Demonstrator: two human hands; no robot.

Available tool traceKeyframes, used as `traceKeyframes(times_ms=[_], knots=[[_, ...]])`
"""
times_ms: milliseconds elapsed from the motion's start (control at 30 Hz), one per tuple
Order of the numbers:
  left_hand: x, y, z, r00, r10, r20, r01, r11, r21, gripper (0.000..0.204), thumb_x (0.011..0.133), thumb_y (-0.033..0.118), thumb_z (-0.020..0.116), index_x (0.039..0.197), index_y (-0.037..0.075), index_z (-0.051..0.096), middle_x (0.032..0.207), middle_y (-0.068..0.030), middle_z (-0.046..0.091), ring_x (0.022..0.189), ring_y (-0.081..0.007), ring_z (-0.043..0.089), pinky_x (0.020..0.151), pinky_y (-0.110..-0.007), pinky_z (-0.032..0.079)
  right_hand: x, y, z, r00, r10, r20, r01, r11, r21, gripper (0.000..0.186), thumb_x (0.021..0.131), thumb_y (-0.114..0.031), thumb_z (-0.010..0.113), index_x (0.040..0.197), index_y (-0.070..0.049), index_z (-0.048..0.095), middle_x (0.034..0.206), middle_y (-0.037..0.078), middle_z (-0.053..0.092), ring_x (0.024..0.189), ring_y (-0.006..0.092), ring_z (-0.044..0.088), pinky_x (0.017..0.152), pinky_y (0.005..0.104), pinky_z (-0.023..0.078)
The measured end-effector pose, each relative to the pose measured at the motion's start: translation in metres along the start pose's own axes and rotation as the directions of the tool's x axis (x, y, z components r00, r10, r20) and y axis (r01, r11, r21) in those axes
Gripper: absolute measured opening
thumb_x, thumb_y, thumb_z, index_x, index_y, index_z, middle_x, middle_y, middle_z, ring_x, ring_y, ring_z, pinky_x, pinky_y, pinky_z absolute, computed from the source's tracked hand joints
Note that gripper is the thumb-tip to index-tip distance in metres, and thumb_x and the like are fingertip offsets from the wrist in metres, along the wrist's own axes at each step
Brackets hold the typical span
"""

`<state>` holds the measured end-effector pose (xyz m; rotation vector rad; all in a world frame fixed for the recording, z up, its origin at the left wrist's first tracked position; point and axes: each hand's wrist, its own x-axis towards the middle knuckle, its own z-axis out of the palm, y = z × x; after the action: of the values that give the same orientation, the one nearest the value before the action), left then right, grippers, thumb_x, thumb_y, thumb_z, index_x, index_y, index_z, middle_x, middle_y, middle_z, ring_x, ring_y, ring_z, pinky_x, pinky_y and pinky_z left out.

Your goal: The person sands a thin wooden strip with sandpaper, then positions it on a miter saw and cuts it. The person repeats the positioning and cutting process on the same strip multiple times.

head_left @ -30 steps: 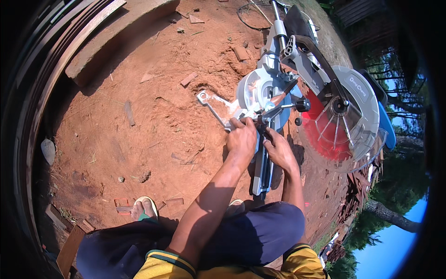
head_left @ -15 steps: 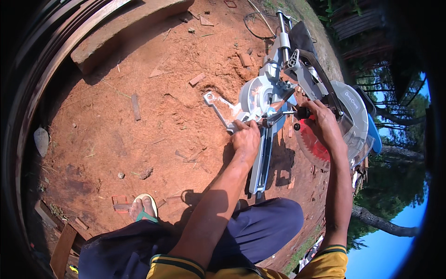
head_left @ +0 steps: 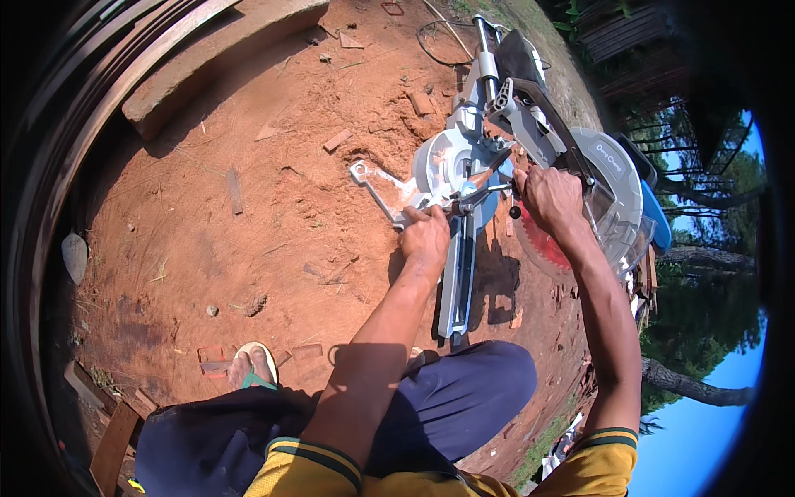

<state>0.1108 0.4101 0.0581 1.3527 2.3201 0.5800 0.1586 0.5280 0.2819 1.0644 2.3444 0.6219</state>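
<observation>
A miter saw (head_left: 436,166) with a grey base, blue parts and a red blade (head_left: 544,240) behind a clear guard stands on the dirt before me. My left hand (head_left: 426,238) rests at the edge of its base. Its fingers are curled, and what lies under them is hidden. A short brown piece of wood (head_left: 479,179) sits on the saw by the metal clamp screw (head_left: 497,188). My right hand (head_left: 550,197) is closed at the end of that screw, covering its black knob. A small black ball (head_left: 515,212) shows just below that hand.
Wood scraps (head_left: 338,140) and sawdust lie about on the reddish ground. At the upper left is a thick timber beam (head_left: 224,62) beside stacked boards. A cable (head_left: 443,51) loops behind the saw. My sandalled foot (head_left: 252,364) is at the lower left.
My right hand has turned over the clamp knob, which was partly visible before and is now covered. My left hand stays at the saw base. The whole view has shifted slightly.
</observation>
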Motion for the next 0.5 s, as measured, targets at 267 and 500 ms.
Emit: traceKeyframes(times_ms=[267, 500], knots=[[0.002, -0.001, 0.001, 1.000, 0.007, -0.022, -0.007, 1.000, -0.023, 0.019, 0.097, 0.011, 0.059, 0.111, -0.001, 0.056, 0.108, -0.0330, 0.064, 0.066, -0.0319, 0.076, 0.053, -0.037, 0.063, -0.004, 0.026, 0.011, 0.866, -0.444, -0.229, 0.456, 0.890, -0.003, 0.029, 0.100, -0.022, 0.060, 0.113, 0.002, 0.051, 0.106, 0.021, 0.062, 0.100, 0.0383, 0.066, 0.080, 0.0485, 0.055], [-0.001, 0.000, 0.004, 1.000, 0.002, -0.029, -0.001, 1.000, 0.011, 0.020, 0.096, 0.012, 0.060, 0.113, 0.000, 0.056, 0.104, -0.0320, 0.065, 0.066, -0.0320, 0.076, 0.052, -0.037, 0.062, 0.010, 0.018, 0.017, 0.982, -0.181, 0.046, 0.177, 0.981, 0.085, 0.037, 0.106, -0.035, 0.052, 0.099, 0.001, 0.057, 0.078, 0.026, 0.066, 0.078, 0.0471, 0.067, 0.074, 0.0555, 0.053]])
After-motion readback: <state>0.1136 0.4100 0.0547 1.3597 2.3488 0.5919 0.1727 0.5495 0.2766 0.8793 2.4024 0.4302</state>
